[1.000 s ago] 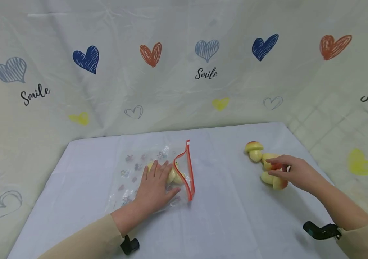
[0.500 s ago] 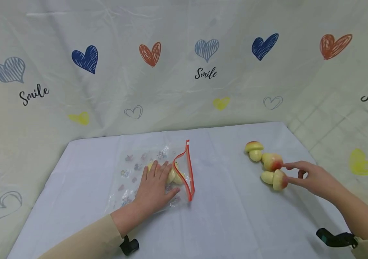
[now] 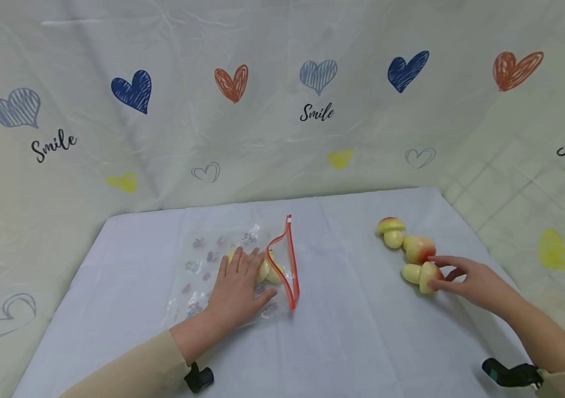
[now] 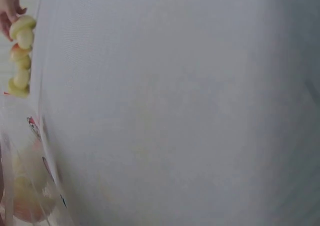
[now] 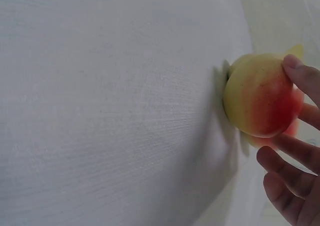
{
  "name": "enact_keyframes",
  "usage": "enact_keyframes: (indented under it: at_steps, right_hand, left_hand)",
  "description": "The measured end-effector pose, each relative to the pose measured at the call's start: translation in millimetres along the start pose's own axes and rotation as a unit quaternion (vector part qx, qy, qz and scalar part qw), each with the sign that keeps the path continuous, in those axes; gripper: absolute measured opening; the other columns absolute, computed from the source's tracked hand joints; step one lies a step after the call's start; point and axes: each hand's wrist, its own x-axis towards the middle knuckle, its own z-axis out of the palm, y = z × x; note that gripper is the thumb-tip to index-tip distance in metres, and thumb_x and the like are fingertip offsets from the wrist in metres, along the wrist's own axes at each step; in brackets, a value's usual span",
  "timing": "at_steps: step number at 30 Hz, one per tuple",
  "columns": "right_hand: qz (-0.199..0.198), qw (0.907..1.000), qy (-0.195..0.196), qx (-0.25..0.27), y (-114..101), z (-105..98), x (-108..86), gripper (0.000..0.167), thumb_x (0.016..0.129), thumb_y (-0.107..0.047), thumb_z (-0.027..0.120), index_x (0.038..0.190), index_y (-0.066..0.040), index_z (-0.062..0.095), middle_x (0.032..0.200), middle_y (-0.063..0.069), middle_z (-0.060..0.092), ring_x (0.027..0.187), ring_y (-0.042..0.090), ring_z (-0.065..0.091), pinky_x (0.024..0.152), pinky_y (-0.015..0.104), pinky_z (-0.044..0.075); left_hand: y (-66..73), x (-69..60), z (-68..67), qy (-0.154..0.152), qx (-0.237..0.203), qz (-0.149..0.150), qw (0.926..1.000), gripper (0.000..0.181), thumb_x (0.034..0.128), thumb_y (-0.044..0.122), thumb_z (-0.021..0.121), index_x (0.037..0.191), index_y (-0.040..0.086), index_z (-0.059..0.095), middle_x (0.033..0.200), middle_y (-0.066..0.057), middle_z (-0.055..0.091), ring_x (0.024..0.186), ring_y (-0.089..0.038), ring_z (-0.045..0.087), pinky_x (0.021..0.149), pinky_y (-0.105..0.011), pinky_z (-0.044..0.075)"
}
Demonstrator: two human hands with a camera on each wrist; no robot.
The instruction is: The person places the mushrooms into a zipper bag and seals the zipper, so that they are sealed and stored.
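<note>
My left hand [image 3: 235, 290] lies flat with spread fingers on a clear zip bag [image 3: 202, 287] with a red zip edge and small printed figures. Yellowish toy mushrooms [image 3: 264, 271] are inside the bag, partly covered by that hand. At the right, my right hand [image 3: 478, 282] has its thumb and fingers around the red-blushed cap of the nearest toy mushroom [image 3: 413, 272], which lies on its side. In the right wrist view, the thumb touches this cap [image 5: 257, 95] while other fingers curve behind and below it.
Just behind the gripped one lies a second toy mushroom [image 3: 418, 249], and a third mushroom [image 3: 391, 232] is farther back. White cloth covers the table [image 3: 342, 309]. A curtain [image 3: 272, 138] printed with hearts rises behind the table and along its right side.
My right hand first drew back to the right from above the mushrooms, then came in around the nearest one's cap. The left hand and bag have stayed put.
</note>
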Motion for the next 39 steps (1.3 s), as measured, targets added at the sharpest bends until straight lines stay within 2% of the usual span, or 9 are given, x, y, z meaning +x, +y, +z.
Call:
enact_keyframes:
  at_steps: [10,17,25,29,32,38,39]
  right_hand:
    - [-0.023,0.9996,0.003,0.019,3.1,4.8,-2.6,0.072,0.086,-0.046,0.075,0.137,-0.001,0.054,0.123,0.024,0.063,0.102,0.036,0.065,0.069,0.035,0.052]
    - [-0.028,0.9989,0.004,0.039,4.9,8.3,-3.1,0.071,0.087,-0.040,0.076,0.141,-0.001,0.051,0.130,0.028,0.058,0.104,0.038,0.067,0.070,0.030,0.053]
    - [-0.026,0.9984,0.016,0.047,4.5,9.4,-3.7,0.073,0.086,-0.043,0.076,0.141,-0.001,0.051,0.134,0.030,0.054,0.106,0.040,0.065,0.070,0.031,0.053]
    - [-0.027,0.9980,0.026,0.050,1.3,7.6,-5.4,0.074,0.086,-0.045,0.075,0.141,-0.003,0.051,0.136,0.029,0.053,0.107,0.040,0.065,0.071,0.032,0.053]
    - [-0.033,0.9974,0.035,0.052,-3.1,5.8,-5.7,0.072,0.086,-0.045,0.075,0.142,-0.006,0.051,0.137,0.026,0.053,0.107,0.039,0.065,0.070,0.029,0.053]
    - [-0.061,0.9943,0.045,0.075,-18.9,5.3,-4.4,0.067,0.086,-0.036,0.077,0.141,-0.007,0.052,0.138,0.027,0.052,0.106,0.040,0.065,0.069,0.024,0.054]
    - [-0.069,0.9934,0.045,0.080,-21.0,6.0,-3.5,0.067,0.086,-0.034,0.078,0.141,-0.006,0.053,0.138,0.027,0.052,0.105,0.036,0.066,0.070,0.023,0.054]
  left_hand:
    - [0.5,0.2,-0.6,0.001,0.004,0.003,1.0000,0.090,0.0873,0.067,0.058,0.157,0.020,0.025,0.160,-0.004,0.031,0.151,-0.032,0.012,0.119,-0.056,0.004]
    - [0.5,0.3,-1.1,-0.001,0.001,0.002,1.0000,0.091,0.0867,0.067,0.059,0.158,0.021,0.025,0.160,-0.003,0.031,0.151,-0.032,0.012,0.119,-0.057,0.004]
    - [0.4,-0.2,-1.5,0.000,0.001,0.004,1.0000,0.091,0.0869,0.067,0.059,0.157,0.021,0.026,0.160,-0.003,0.031,0.151,-0.032,0.012,0.119,-0.057,0.005]
    - [0.6,-0.4,-1.6,-0.001,0.001,0.005,1.0000,0.090,0.0872,0.067,0.058,0.157,0.021,0.025,0.161,-0.003,0.031,0.151,-0.032,0.012,0.119,-0.057,0.005]
    - [0.7,-0.3,-1.9,-0.002,0.000,0.004,1.0000,0.090,0.0874,0.067,0.058,0.158,0.020,0.025,0.161,-0.003,0.030,0.151,-0.032,0.011,0.119,-0.056,0.004]
    - [0.6,-0.6,-2.5,-0.004,-0.002,0.002,1.0000,0.090,0.0876,0.067,0.058,0.157,0.021,0.025,0.161,-0.002,0.030,0.151,-0.032,0.011,0.119,-0.056,0.004]
    - [0.3,-0.7,-2.4,-0.004,-0.002,0.002,1.0000,0.090,0.0876,0.067,0.058,0.157,0.020,0.025,0.161,-0.002,0.030,0.151,-0.032,0.011,0.119,-0.056,0.004]
